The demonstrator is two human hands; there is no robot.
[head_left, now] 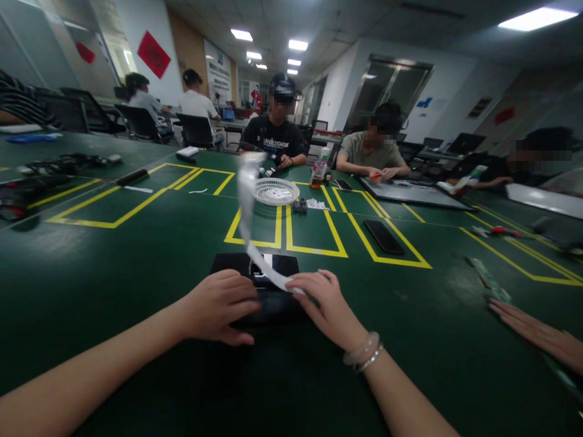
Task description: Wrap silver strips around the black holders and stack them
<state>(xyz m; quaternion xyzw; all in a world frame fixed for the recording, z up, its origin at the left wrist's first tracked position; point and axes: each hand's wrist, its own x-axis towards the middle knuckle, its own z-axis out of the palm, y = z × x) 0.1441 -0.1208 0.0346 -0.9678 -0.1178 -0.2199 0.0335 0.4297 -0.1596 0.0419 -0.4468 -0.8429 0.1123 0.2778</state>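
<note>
A long white paper-like strip [268, 271] rises and curls upward from my right hand [325, 303], whose thumb and fingers pinch its lower end. Its top is smeared by motion. My left hand [223, 306] hovers at the left side of a black box-like object [223, 262], its fingers loosely bent and the thumb apart, with nothing visible in it. Whether those fingertips touch the object cannot be made out. The black object lies on the green table [173, 267] just in front of both hands, partly covered by them and by the strip.
Beyond the hands stand a white round basket [276, 193] and a bottle [319, 173]. A dark phone [383, 237] lies right of them inside yellow tape lines. At right, another person's hand [537, 331] is near a green board-like piece [489, 279]. People sit across the table.
</note>
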